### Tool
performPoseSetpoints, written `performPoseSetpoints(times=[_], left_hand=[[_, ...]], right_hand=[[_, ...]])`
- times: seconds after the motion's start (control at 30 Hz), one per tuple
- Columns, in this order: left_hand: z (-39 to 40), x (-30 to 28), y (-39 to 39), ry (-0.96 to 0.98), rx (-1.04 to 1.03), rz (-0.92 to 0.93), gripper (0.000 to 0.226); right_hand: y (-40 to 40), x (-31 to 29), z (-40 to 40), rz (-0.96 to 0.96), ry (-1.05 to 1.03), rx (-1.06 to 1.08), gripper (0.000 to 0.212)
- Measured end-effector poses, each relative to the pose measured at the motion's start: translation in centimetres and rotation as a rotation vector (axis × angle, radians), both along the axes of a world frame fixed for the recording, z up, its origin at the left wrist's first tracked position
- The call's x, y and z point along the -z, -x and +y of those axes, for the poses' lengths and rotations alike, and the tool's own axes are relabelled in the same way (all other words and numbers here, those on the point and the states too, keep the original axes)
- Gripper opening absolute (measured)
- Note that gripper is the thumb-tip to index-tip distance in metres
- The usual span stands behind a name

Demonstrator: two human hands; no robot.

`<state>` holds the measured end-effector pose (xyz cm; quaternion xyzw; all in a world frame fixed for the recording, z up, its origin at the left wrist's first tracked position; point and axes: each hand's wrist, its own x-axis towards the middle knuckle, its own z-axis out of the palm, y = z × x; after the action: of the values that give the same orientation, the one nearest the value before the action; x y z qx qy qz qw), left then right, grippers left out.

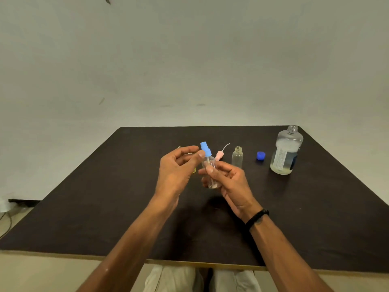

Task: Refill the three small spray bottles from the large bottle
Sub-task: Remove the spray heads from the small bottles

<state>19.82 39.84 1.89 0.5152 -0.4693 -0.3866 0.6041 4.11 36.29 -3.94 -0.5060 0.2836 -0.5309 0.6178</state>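
A dark table (105,207) stands against a pale wall. Above its middle, the right hand (228,182) grips a small clear spray bottle (210,173); the left hand (176,167) pinches its blue spray top (205,149). Beyond stand an uncapped small bottle (237,157), a blue cap (261,155) and the open large bottle (286,150).

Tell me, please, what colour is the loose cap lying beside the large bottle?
Dark blue cap, seen in the head view.

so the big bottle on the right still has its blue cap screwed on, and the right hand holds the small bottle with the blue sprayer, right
Not quite. The head view shows the big bottle open at the neck; its blue cap lies on the table beside it. The right hand does hold the small bottle with the blue sprayer.
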Motion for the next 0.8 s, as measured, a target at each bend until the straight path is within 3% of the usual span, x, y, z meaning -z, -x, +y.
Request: performPoseSetpoints(times=[0.13,0.27,0.4,0.6,0.8], left_hand=[[-0.1,0.0,-0.3,0.027,-0.063,-0.050,0.021],[-0.7,-0.1,-0.3,-0.027,0.017,-0.092,0.031],[-0.8,-0.4,0.1,-0.068,0.095,-0.064,0.030],[-0.6,-0.2,-0.9,-0.005,0.054,-0.011,0.025],[-1.1,-0.1,-0.5,-0.041,0.065,-0.092,0.038]], right_hand=[[0.4,0.0,-0.2,-0.031,-0.020,0.036,0.043],[0.2,0.2,-0.2,-0.010,-0.023,0.024,0.047],[0.1,0.3,-0.2,0.004,-0.015,0.031,0.046],[0.2,0.2,-0.3,-0.017,-0.028,0.055,0.043],[0.2,0.2,-0.2,0.028,-0.027,0.042,0.052]])
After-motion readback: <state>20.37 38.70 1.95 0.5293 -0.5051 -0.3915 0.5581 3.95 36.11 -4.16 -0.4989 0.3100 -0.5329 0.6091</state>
